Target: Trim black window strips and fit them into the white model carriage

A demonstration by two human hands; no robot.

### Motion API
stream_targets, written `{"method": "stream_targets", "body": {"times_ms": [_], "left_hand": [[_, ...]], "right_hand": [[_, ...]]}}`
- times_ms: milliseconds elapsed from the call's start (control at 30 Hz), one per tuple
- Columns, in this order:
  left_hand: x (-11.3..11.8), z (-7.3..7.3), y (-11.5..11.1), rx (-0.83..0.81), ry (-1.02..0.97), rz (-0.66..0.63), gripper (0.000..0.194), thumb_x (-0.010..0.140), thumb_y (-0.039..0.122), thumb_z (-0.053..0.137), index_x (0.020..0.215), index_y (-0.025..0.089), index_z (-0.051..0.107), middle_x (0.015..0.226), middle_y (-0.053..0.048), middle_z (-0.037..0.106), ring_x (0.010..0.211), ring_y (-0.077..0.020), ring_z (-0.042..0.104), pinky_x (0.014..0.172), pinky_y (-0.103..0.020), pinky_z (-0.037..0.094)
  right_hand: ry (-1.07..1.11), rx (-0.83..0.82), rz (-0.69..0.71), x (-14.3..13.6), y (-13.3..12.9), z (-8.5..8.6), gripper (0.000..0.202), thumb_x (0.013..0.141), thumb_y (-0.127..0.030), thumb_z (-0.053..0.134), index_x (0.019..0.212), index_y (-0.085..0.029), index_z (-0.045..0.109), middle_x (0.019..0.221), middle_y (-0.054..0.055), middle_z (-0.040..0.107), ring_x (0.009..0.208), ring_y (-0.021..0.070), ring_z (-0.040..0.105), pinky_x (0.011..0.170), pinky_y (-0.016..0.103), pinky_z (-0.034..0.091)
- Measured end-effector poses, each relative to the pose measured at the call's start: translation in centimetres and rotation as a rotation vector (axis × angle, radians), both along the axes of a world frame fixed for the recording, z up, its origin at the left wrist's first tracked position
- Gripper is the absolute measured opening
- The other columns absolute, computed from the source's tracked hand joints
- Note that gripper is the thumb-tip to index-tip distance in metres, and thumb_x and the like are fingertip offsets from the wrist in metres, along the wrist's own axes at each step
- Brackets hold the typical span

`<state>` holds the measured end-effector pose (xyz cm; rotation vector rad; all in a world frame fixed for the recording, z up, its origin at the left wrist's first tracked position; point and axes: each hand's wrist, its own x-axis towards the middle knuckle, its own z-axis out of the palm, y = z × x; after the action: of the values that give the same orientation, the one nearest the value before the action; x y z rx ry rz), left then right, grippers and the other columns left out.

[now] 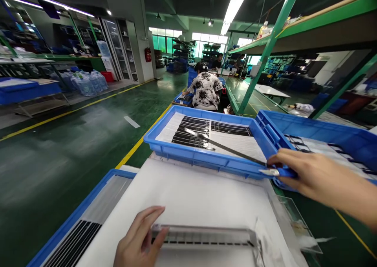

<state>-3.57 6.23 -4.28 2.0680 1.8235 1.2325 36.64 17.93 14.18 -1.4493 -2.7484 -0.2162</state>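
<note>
My right hand (pixel 309 172) pinches one end of a long thin black strip (pixel 232 150). A blue-handled knife (pixel 272 172) with a pale blade is held in the same hand. The strip's far end lies over a blue tray (pixel 203 157), which holds rows of black strips (pixel 191 133) on white sheets. My left hand (pixel 141 235) has thumb and fingers apart, at the left end of a clear plastic bar (pixel 206 235) with a dashed dark line; I cannot tell whether it touches. The bar lies on a white foam board (pixel 176 188).
A second blue tray (pixel 318 129) with strips stands at the right; another blue tray (pixel 97 196) sits low at the left. A clear sheet (pixel 300 220) juts past the board's right edge. A green post (pixel 265 58) rises behind. A seated person (pixel 206 90) works ahead.
</note>
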Motion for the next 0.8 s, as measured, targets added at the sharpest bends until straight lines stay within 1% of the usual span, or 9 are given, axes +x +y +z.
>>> {"method": "stream_targets", "body": {"times_ms": [100, 133, 200, 267, 367, 467, 567, 667, 800], "left_hand": [[1.8, 3.4, 1.1, -0.166, 0.284, 0.152, 0.034, 0.100, 0.044, 0.056, 0.128, 0.028, 0.067, 0.121, -0.006, 0.072, 0.081, -0.0215, 0.072, 0.056, -0.028, 0.052], [2.1, 4.1, 1.7, -0.256, 0.351, 0.118, 0.034, 0.099, 0.043, 0.057, 0.126, 0.025, 0.069, 0.118, -0.008, 0.073, 0.082, -0.0238, 0.072, 0.057, -0.031, 0.053], [2.4, 4.6, 2.9, -0.309, 0.410, -0.024, 0.039, 0.094, 0.041, 0.067, 0.127, 0.022, 0.070, 0.123, -0.012, 0.071, 0.105, -0.0323, 0.068, 0.088, -0.046, 0.056], [2.4, 3.9, 3.8, -0.333, 0.381, -0.287, 0.049, 0.090, 0.038, 0.074, 0.136, 0.023, 0.065, 0.141, -0.016, 0.062, 0.129, -0.0378, 0.056, 0.106, -0.057, 0.046], [2.3, 2.1, 4.2, -0.379, 0.344, -0.443, 0.042, 0.090, 0.034, 0.075, 0.129, 0.020, 0.068, 0.134, -0.013, 0.067, 0.124, -0.0322, 0.061, 0.105, -0.050, 0.048], [2.4, 1.0, 3.3, -0.389, 0.319, -0.506, 0.025, 0.093, 0.022, 0.068, 0.117, 0.018, 0.070, 0.120, -0.010, 0.073, 0.108, -0.0262, 0.068, 0.098, -0.044, 0.052], [2.7, 0.4, 1.5, -0.360, 0.297, -0.533, 0.044, 0.093, 0.008, 0.058, 0.136, 0.019, 0.059, 0.122, -0.010, 0.071, 0.109, -0.0261, 0.066, 0.097, -0.044, 0.052], [2.7, -0.2, -0.5, -0.238, 0.312, -0.536, 0.065, 0.090, -0.003, 0.044, 0.151, 0.021, 0.045, 0.118, -0.011, 0.068, 0.109, -0.0272, 0.062, 0.096, -0.047, 0.052], [1.9, -0.2, -2.8, -0.146, 0.312, -0.572, 0.059, 0.095, 0.003, 0.048, 0.150, 0.020, 0.047, 0.122, -0.014, 0.064, 0.114, -0.0285, 0.058, 0.102, -0.050, 0.049]], "right_hand": [[0.310, -0.030, 0.056, -2.1, -5.6, -3.7, 0.018, 0.095, -0.025, 0.054, 0.110, -0.028, 0.062, 0.099, 0.005, 0.072, 0.078, 0.0243, 0.073, 0.061, 0.032, 0.056], [0.366, -0.082, 0.044, -2.9, -7.2, -5.0, 0.017, 0.096, -0.022, 0.052, 0.110, -0.028, 0.061, 0.096, 0.005, 0.070, 0.076, 0.0229, 0.072, 0.062, 0.031, 0.055], [0.469, -0.155, -0.017, -4.2, -9.5, -7.4, 0.017, 0.098, -0.022, 0.050, 0.111, -0.027, 0.060, 0.092, 0.005, 0.069, 0.075, 0.0214, 0.070, 0.061, 0.029, 0.051], [0.565, -0.194, -0.092, -4.8, -10.8, -9.3, 0.012, 0.100, -0.027, 0.052, 0.107, -0.026, 0.062, 0.089, 0.005, 0.067, 0.073, 0.0206, 0.068, 0.062, 0.028, 0.050], [0.644, -0.208, -0.211, -4.4, -11.8, -11.5, 0.013, 0.100, -0.034, 0.055, 0.099, -0.027, 0.066, 0.085, 0.004, 0.067, 0.072, 0.0208, 0.066, 0.065, 0.030, 0.050], [0.662, -0.215, -0.272, -3.5, -12.9, -13.1, 0.015, 0.100, -0.037, 0.056, 0.097, -0.026, 0.066, 0.084, 0.005, 0.068, 0.073, 0.0219, 0.066, 0.067, 0.031, 0.051], [0.680, -0.226, -0.320, -2.9, -14.9, -14.6, 0.015, 0.099, -0.037, 0.057, 0.096, -0.025, 0.065, 0.087, 0.005, 0.070, 0.073, 0.0214, 0.066, 0.069, 0.030, 0.052], [0.697, -0.245, -0.383, -2.9, -17.3, -15.7, 0.013, 0.099, -0.036, 0.057, 0.098, -0.026, 0.066, 0.093, 0.005, 0.072, 0.077, 0.0211, 0.069, 0.068, 0.027, 0.053], [0.808, -0.287, -0.537, -4.3, -20.3, -16.8, 0.015, 0.097, -0.040, 0.061, 0.097, -0.026, 0.067, 0.096, 0.005, 0.073, 0.083, 0.0218, 0.070, 0.073, 0.026, 0.054]]}}
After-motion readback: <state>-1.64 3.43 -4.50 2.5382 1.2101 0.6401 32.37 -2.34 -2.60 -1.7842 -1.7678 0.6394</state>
